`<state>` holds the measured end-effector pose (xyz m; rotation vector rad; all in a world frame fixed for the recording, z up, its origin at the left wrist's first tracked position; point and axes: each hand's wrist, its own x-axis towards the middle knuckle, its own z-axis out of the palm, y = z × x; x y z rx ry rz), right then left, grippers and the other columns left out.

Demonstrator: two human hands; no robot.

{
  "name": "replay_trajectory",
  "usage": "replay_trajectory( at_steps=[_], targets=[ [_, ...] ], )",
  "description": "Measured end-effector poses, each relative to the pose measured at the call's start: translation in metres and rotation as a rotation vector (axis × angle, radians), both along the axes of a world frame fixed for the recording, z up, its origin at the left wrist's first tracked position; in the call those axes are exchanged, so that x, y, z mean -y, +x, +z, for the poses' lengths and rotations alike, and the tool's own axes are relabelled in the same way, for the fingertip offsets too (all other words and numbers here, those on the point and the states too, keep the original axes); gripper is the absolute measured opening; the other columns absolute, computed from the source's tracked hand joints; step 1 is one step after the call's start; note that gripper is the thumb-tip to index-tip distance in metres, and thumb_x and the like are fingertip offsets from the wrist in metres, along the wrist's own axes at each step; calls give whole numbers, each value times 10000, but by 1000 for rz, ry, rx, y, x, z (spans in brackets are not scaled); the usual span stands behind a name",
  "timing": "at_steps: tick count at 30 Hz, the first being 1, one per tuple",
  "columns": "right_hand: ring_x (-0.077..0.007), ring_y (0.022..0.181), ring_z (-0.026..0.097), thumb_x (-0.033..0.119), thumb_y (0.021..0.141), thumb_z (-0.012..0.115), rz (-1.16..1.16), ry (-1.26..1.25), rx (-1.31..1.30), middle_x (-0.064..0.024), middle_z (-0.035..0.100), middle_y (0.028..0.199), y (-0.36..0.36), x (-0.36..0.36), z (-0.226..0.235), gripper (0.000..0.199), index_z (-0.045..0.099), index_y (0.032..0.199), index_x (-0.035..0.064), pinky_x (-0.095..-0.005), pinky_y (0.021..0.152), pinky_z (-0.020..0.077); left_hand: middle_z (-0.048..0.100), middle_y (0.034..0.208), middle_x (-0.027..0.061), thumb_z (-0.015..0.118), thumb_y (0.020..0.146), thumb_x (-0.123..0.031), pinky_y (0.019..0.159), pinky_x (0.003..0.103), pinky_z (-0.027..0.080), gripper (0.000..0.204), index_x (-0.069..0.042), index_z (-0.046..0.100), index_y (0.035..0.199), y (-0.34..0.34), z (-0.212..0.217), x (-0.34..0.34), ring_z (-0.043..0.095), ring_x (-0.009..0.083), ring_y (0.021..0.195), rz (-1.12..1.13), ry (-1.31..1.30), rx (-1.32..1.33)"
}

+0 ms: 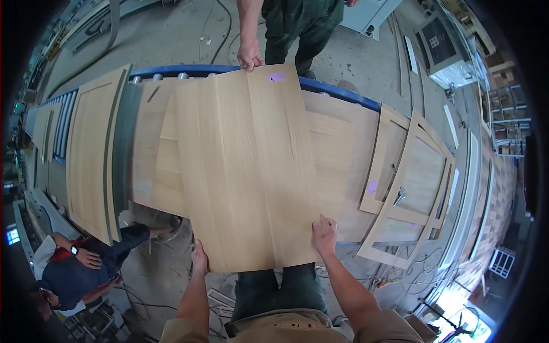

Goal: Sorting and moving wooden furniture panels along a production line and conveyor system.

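A large light wooden panel point(246, 171) with a small purple label near its far edge spans the middle of the view. My left hand point(199, 258) grips its near left corner, thumb along the edge. On the right edge, close to the near corner, my right hand point(325, 235) holds the same panel. Across from me, a co-worker's hand point(250, 54) touches the panel's far edge. Beneath it, another wooden panel point(168, 166) sticks out on the left, lying on a pale board point(146, 126). My fingers under the panel are hidden.
A blue-railed roller conveyor point(200, 68) runs across under the boards. To the left lie stacked door panels point(94, 154); to the right, open wooden frames point(394, 188) with a metal tool point(400, 196). Another person point(80, 263) is at lower left. Cables point(412, 268) trail over the floor.
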<state>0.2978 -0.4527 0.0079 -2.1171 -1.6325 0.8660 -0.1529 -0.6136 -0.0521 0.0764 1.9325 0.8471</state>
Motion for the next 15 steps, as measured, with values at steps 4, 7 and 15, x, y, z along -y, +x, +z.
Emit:
replay_trajectory(
  at_steps=[4, 7, 15],
  targets=[
    [-336, 1198, 518, 299, 908, 695, 112, -86, 114, -163, 560, 1212, -2, -5, 8, 511, 611, 1347, 52, -424, 1041, 425, 693, 1136, 154, 400, 1002, -677, 932, 369, 476, 832, 92, 642, 1204, 6, -18, 17, 627, 230, 1046, -45, -68, -59],
    [-351, 1233, 507, 298, 914, 683, 111, -105, 10, -172, 542, 1274, -2, -19, -1, 524, 581, 1364, 51, -440, 1066, 409, 699, 1067, 155, 430, 1016, -634, 878, 377, 484, 774, 91, 654, 1169, -4, -19, 26, 628, 230, 973, 45, -139, -58],
    [-376, 1379, 409, 240, 919, 648, 214, 178, 168, -184, 468, 1442, 34, -126, -29, 521, 513, 1399, 88, -477, 1139, 345, 587, 1281, 228, 600, 989, -342, 999, 449, 427, 514, 66, 549, 1298, 38, 20, -26, 561, 339, 1152, -228, -46, -805]
  ],
)
